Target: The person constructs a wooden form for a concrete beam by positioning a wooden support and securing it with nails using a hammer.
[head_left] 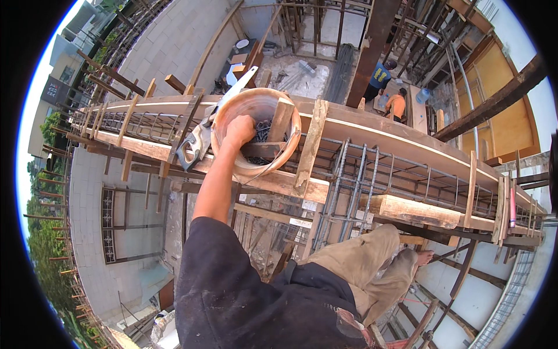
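- Head view: a round, pale orange bucket (254,104) sits on top of a long wooden trough (325,189), its open mouth facing up toward the camera.
- Left hand (240,129) is down inside the bucket, fingers curled into a fist — whether anything is gripped inside it cannot be told.
- Right hand is out of view, so its state cannot be told.
- Below that fist, in the bottom of the bucket, lie small dark metal pieces (261,131), too small to tell apart clearly.
- Also in the bucket: one piece of wood (281,119) leaning up at its right side, and another crosspiece (263,150) lying lower down.
- Just left of the bucket is a handsaw (203,139), its grip toward the person and its pale blade slanting up behind the bucket's rim.
- Right of the bucket, a rough wooden strip (311,146) crosses the trough; beyond it, steel bars (349,186) slant across and a steel cage runs along inside.
- Farther right lies a thick wood block (414,210) — the person's trousers (354,256) and bare foot (426,257) are below it.
- Well beyond the bucket, upper right, are two other people, one in a blue shirt (381,75), one in orange (397,106).
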Available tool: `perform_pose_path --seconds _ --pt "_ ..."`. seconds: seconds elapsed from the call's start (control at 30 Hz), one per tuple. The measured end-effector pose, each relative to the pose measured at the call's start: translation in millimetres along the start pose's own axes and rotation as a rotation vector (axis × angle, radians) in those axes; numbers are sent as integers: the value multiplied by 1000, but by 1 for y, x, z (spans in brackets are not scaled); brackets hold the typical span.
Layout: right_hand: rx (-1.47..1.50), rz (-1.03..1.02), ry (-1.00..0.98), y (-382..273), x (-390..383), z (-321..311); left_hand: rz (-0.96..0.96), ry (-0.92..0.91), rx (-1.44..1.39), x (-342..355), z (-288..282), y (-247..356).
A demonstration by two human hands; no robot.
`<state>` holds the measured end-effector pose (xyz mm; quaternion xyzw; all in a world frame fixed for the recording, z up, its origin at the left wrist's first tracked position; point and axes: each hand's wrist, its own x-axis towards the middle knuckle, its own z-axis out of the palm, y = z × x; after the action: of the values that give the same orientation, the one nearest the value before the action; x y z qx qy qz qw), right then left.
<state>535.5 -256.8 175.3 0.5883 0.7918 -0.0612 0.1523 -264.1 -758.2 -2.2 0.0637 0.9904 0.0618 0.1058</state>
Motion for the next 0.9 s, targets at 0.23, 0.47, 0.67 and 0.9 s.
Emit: perform_pose_path --seconds 0.23,0.47,0.67,0.9 --pt "40 55 49 102 -29 -11 347 134 199 21 16 41" --pt "-72 147 348 76 -17 -3 471 144 255 27 27 9" --pt "-37 304 219 65 -26 -15 508 57 348 17 7 32" --pt "4 275 241 51 -26 -23 322 230 238 -47 -85 72"
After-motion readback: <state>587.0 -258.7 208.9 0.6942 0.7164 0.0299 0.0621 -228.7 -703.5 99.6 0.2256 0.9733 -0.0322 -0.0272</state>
